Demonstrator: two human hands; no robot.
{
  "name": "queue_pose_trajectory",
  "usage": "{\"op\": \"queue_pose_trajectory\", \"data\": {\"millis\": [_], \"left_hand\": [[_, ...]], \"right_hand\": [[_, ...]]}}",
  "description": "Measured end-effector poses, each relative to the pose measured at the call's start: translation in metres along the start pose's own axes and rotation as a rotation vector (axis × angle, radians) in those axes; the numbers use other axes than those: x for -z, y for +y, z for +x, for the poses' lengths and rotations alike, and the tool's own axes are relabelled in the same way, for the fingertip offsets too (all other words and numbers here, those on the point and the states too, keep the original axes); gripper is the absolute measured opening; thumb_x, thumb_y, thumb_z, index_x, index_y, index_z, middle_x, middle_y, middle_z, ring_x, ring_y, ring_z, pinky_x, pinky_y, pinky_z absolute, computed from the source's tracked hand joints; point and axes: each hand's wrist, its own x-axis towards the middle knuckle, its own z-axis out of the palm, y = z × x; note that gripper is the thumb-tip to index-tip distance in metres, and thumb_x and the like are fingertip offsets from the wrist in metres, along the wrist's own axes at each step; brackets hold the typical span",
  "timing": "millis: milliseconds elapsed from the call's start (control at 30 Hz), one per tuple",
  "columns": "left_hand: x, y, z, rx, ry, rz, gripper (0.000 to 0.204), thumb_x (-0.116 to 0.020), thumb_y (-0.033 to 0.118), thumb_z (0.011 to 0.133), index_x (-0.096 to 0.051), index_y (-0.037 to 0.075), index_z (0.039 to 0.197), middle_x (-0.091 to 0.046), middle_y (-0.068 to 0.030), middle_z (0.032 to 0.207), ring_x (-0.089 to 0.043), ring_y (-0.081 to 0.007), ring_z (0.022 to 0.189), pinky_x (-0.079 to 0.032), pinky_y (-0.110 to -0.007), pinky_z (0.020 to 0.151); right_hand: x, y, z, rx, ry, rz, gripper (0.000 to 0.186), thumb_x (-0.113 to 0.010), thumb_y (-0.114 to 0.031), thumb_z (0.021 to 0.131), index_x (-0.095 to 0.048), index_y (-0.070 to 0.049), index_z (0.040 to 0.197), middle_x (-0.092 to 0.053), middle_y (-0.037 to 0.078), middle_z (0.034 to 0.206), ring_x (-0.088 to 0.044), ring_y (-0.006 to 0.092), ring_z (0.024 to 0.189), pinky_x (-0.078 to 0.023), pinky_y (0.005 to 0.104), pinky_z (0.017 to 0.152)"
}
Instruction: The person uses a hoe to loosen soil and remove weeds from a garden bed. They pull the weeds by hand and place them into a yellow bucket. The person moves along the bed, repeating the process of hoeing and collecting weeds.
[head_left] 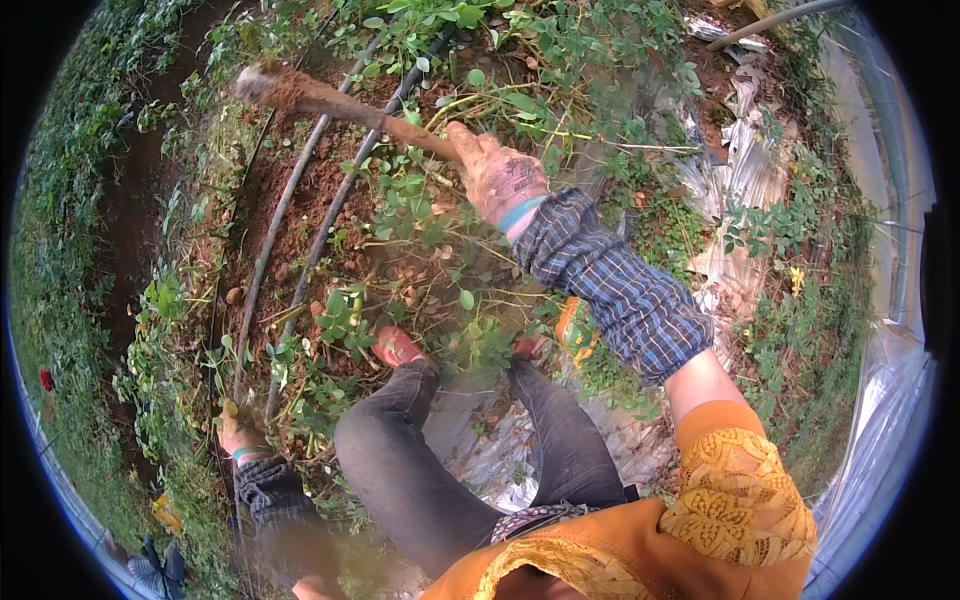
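Observation:
My right hand (497, 178), in a soil-stained pinkish glove, is closed around a wooden-handled tool (330, 102). The tool points to the far left, raised over the plants, and its thick end is caked with reddish soil; its exact kind is unclear. Down at the left, my left hand (240, 432) is low among leafy stems beside a dark drip pipe (318, 240). Its fingers look curled, but leaves partly hide them and whatever they hold. Checked sleeves cover both forearms.
Green leafy plants (345, 320) grow around my legs and shoes. A second pipe (270, 230) runs alongside over reddish soil. Torn silvery plastic sheeting (745, 150) lies to the right. A yellow-orange packet (568, 325) is near my feet. Clear film (880, 400) borders the right side.

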Motion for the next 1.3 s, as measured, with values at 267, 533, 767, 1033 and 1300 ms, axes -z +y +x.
{"op": "queue_pose_trajectory", "data": {"millis": [267,533,767,1033,1300], "left_hand": [[0.106,-0.049,-0.066,-0.016,-0.008,0.381,0.028,-0.063,0.024,0.086,-0.061,0.000,0.101,-0.062,-0.0094,0.089,-0.058,-0.0210,0.072,-0.048,-0.034,0.058],[0.181,-0.055,-0.038,-0.535,-0.523,0.991,0.027,-0.052,0.025,0.091,-0.057,0.005,0.109,-0.063,-0.0103,0.105,-0.059,-0.0195,0.088,-0.052,-0.033,0.074],[0.141,0.023,-0.087,0.183,0.027,0.194,0.034,-0.043,0.036,0.094,-0.063,0.011,0.104,-0.064,-0.0046,0.082,-0.054,-0.0142,0.059,-0.047,-0.026,0.058],[0.062,0.084,-0.122,-0.082,-0.071,0.390,0.038,-0.050,0.036,0.093,-0.056,0.014,0.123,-0.066,-0.0073,0.105,-0.061,-0.0140,0.074,-0.047,-0.026,0.058],[-0.046,0.153,-0.272,-0.551,-0.286,0.522,0.046,-0.055,0.045,0.088,-0.057,0.016,0.124,-0.063,-0.0080,0.114,-0.058,-0.0174,0.093,-0.045,-0.032,0.077]], "right_hand": [[-0.004,0.109,-0.104,-0.330,-0.251,0.138,0.028,-0.047,-0.026,0.094,-0.051,-0.008,0.115,-0.065,0.016,0.083,-0.066,0.0337,0.075,-0.051,0.0460,0.064],[0.068,0.205,-0.277,-0.658,-0.078,0.335,0.036,-0.061,-0.043,0.085,-0.065,-0.010,0.098,-0.067,0.013,0.083,-0.065,0.0281,0.078,-0.051,0.0376,0.070],[0.110,0.315,-0.473,-1.300,-0.031,0.573,0.028,-0.066,-0.026,0.082,-0.064,-0.004,0.099,-0.056,0.000,0.067,-0.048,0.0066,0.058,-0.039,0.0251,0.051],[0.041,0.225,-0.628,-1.363,0.588,1.041,0.027,-0.074,-0.023,0.080,-0.061,-0.001,0.088,-0.056,-0.001,0.069,-0.049,0.0090,0.062,-0.042,0.0277,0.054],[0.061,0.176,-0.619,-1.346,0.370,1.062,0.033,-0.073,-0.024,0.073,-0.055,-0.003,0.091,-0.058,0.012,0.071,-0.057,0.0240,0.067,-0.047,0.0383,0.061]]}}
